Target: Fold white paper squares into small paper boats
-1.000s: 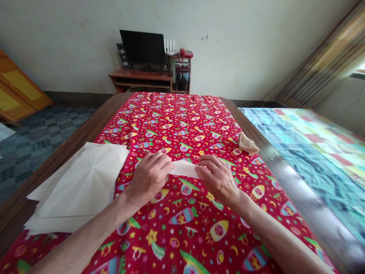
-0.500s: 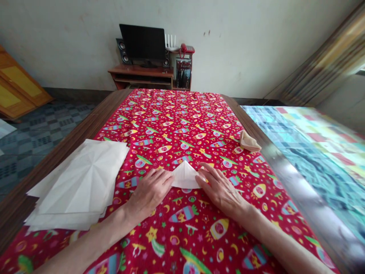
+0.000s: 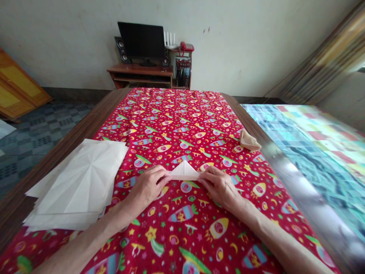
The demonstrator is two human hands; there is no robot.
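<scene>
A white folded paper [image 3: 184, 169] lies in front of me, a small triangle with its tip pointing away and a narrow folded strip along its near edge. My left hand [image 3: 151, 182] pinches the left end of that strip between thumb and fingers. At the right end, my right hand [image 3: 221, 184] pinches it the same way. Left of my hands rests a stack of creased white paper sheets [image 3: 82, 179], the top one marked with fold lines spreading from one point. A small folded cream-coloured paper piece [image 3: 249, 140] sits farther off at the right.
A red patterned cloth [image 3: 176, 224] covers the table, whose dark wooden edge [image 3: 97, 110] shows at the sides. Beyond stands a desk [image 3: 139, 69] with a monitor [image 3: 141, 42] and a red telephone [image 3: 186, 47]. A bed with a checked cover [image 3: 299, 140] is at the right.
The paper's near edge is now turned up into a narrow strip, so the triangle looks shorter. Both hands have gone from lying flatter at its sides to pinching the strip's ends.
</scene>
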